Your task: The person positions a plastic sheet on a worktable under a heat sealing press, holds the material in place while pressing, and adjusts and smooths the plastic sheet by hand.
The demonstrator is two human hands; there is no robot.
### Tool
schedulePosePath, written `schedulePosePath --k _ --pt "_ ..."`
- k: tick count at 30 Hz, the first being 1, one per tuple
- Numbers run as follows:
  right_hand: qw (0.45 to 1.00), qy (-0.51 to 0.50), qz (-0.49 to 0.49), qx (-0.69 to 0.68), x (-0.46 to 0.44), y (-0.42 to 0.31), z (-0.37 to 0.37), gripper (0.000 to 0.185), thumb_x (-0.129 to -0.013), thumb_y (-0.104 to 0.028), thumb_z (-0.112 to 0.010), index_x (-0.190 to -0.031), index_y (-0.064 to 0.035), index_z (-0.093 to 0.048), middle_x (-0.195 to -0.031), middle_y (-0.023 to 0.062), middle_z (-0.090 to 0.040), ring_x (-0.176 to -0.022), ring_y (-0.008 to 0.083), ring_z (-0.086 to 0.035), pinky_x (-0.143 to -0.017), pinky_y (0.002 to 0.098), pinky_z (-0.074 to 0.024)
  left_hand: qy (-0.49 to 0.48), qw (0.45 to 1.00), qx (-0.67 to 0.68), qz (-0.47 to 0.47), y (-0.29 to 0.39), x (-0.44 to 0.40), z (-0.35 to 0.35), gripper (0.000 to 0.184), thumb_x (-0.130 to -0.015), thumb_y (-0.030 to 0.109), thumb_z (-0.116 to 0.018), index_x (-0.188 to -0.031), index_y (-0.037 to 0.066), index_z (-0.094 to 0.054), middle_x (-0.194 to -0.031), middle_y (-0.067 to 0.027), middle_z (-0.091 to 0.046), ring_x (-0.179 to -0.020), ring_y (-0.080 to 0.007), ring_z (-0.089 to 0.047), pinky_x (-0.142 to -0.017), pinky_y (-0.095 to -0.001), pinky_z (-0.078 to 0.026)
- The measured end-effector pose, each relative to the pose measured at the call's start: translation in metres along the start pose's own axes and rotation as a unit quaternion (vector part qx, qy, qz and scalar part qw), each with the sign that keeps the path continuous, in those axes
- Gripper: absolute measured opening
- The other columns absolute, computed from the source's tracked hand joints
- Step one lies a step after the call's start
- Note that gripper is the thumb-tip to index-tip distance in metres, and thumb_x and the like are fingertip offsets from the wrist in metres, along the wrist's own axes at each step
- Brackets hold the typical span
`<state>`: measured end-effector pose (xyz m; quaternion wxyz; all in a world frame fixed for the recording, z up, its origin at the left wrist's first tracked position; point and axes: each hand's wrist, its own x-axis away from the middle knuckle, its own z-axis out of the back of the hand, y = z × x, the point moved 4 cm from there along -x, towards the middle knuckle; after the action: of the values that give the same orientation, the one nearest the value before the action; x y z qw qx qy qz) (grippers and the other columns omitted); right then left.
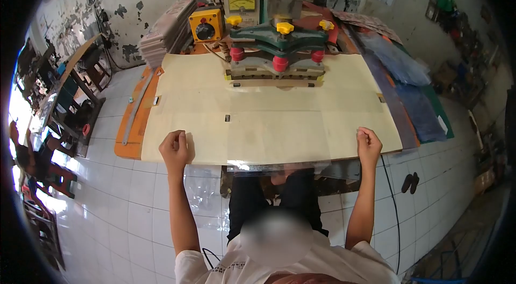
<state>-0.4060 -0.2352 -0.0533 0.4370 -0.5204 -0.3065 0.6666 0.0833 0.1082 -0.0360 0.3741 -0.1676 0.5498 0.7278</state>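
My left hand is closed, fingers curled in, over the front left part of a cream board. Across the board, near its front right edge, my right hand is closed too, thumb against the fingers. Whether either hand holds something thin cannot be made out. Between them a clear plastic sheet lies at the front edge and hangs slightly over it. At the back of the board stands a press head with yellow knobs and red spacers, its lower bar close above the surface.
A stack of flat sheets stands at the back left, beside a yellow switch box. Blue clear plastic lies on the right. A steel ruler rests on the orange board. A black cable runs down on the right.
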Motion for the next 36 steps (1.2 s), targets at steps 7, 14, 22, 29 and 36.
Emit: schedulePosePath --k 7,14,22,29,36 --pt "1.000 -0.012 -0.013 -0.016 0.010 -0.005 0.005 0.018 -0.096 -0.013 -0.068 -0.103 0.0033 -0.073 -0.077 -0.0008 -0.066 -0.070 0.0063 -0.056 -0.065 0.0223 -0.0474 -0.029 0.999 -0.002 0.023 0.012 0.008 0.004 0.011 -0.091 0.004 -0.064 -0.095 -0.003 -0.072 -0.085 -0.0145 -0.069 -0.078 -0.0210 -0.066 -0.070 -0.0314 -0.051" --pt "0.971 -0.222 0.085 -0.024 0.126 -0.067 -0.010 0.016 -0.093 -0.015 -0.069 -0.097 0.0001 -0.074 -0.081 0.0084 -0.072 -0.069 0.0114 -0.065 -0.064 0.0270 -0.0507 -0.230 0.953 -0.006 -0.197 0.041 0.140 0.016 0.021 -0.070 0.000 -0.070 -0.090 0.006 -0.067 -0.091 -0.0129 -0.064 -0.086 -0.0332 -0.059 -0.078 -0.0457 -0.046" --pt "0.760 -0.634 -0.124 0.077 0.239 0.000 -0.026 0.017 -0.088 -0.010 -0.071 -0.104 -0.0046 -0.075 -0.097 0.0142 -0.076 -0.088 0.0258 -0.074 -0.078 0.0349 -0.0563 -0.690 0.704 0.003 0.166 0.013 0.269 0.038 0.020 -0.084 0.016 -0.067 -0.101 0.009 -0.075 -0.100 -0.0163 -0.072 -0.095 -0.0372 -0.069 -0.084 -0.0426 -0.055" --pt "0.506 -0.821 -0.122 0.235 0.240 0.030 0.004 0.033 -0.086 -0.021 -0.073 -0.113 -0.0021 -0.072 -0.108 0.0204 -0.074 -0.098 0.0328 -0.071 -0.086 0.0403 -0.0541 -0.769 0.582 -0.076 0.255 0.070 0.222 0.040 0.043 -0.085 0.030 -0.071 -0.122 0.009 -0.069 -0.129 -0.0181 -0.067 -0.120 -0.0338 -0.063 -0.102 -0.0413 -0.049" --pt "0.402 -0.883 -0.183 0.157 0.234 0.048 0.012 0.035 -0.086 -0.021 -0.073 -0.114 -0.0017 -0.072 -0.109 0.0202 -0.074 -0.099 0.0322 -0.071 -0.087 0.0402 -0.0539 -0.767 0.586 0.099 0.242 0.030 0.282 -0.011 0.044 -0.084 0.031 -0.072 -0.122 0.008 -0.069 -0.129 -0.0180 -0.067 -0.120 -0.0331 -0.063 -0.102 -0.0411 -0.049"
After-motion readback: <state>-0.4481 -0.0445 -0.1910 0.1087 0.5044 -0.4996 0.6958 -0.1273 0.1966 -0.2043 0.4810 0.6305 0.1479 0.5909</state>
